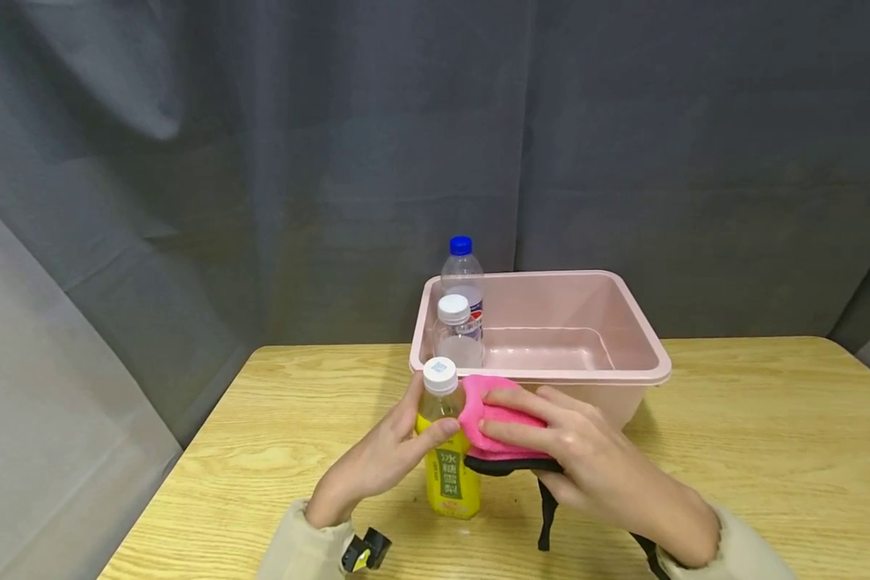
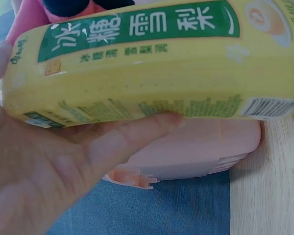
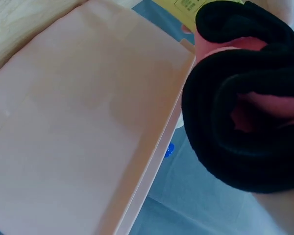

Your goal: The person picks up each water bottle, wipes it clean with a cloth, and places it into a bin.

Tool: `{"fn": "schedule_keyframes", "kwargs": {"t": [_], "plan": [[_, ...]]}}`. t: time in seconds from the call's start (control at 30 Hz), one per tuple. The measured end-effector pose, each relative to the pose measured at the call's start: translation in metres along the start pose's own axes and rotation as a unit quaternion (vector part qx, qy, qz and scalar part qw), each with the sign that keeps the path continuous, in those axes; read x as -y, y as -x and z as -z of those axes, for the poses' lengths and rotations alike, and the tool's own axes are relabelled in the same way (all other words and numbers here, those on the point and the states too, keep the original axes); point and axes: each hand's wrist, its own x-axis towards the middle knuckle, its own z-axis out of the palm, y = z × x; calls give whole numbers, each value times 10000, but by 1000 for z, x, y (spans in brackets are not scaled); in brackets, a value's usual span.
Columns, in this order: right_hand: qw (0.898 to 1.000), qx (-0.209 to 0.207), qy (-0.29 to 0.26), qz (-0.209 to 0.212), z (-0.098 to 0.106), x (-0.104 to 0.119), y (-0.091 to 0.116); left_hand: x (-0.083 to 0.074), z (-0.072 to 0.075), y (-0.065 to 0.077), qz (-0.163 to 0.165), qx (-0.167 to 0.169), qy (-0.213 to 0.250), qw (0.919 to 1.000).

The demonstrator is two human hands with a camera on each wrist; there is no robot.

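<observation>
My left hand (image 1: pixel 380 455) grips a clear bottle (image 1: pixel 449 475) with a white cap and yellow label, its thumb across the front. The bottle stands upright in the head view, and its yellow side fills the left wrist view's upper half. In my right hand (image 1: pixel 587 443) is a folded pink cloth (image 1: pixel 503 423) with black edging, pressed against the bottle's upper right side. From the right wrist view the black edge (image 3: pixel 210 127) of the cloth shows as thick rolled layers. The hand mostly hides behind it there.
Behind both hands stands a pink plastic bin (image 1: pixel 540 374) on the wooden table (image 1: pixel 754 459). At its left end are a white-capped clear bottle (image 1: pixel 458 346) and a blue-capped bottle (image 1: pixel 462 266). A dark grey curtain (image 1: pixel 377 161) hangs behind.
</observation>
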Motion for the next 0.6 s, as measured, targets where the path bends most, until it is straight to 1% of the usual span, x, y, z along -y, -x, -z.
{"fn": "schedule_keyframes", "kwargs": {"t": [0.07, 0.13, 0.2, 0.23, 0.33, 0.37, 0.4, 0.47, 0.6], "plan": [[9999, 20, -2, 120, -1, -1, 2, 0, 0, 1, 48, -14, -5, 10000], [9995, 222, 76, 221, -4, -2, 5, 0, 0, 1, 91, -22, 6, 10000], [9971, 673, 226, 280, -11, -2, 10, -1, 0, 1, 117, -34, 40, 9999], [9944, 962, 323, 288, -16, -1, 13, -1, 0, 1, 124, -46, 43, 9999], [9802, 1903, 480, 244, -32, 2, 24, 0, -1, 0, 83, -45, 28, 10000], [9756, 2133, 485, 192, -37, 3, 28, 0, -1, 0, 77, -42, 13, 10000], [9724, 2271, 511, 162, -41, 4, 30, 0, -1, 0, 68, -38, -7, 10000], [9693, 2413, 460, 88, -46, 5, 35, 0, -2, 0, 62, -41, -63, 10000], [9707, 2345, 503, 136, -50, 4, 37, 0, -1, 1, 85, -72, -103, 9999]]}}
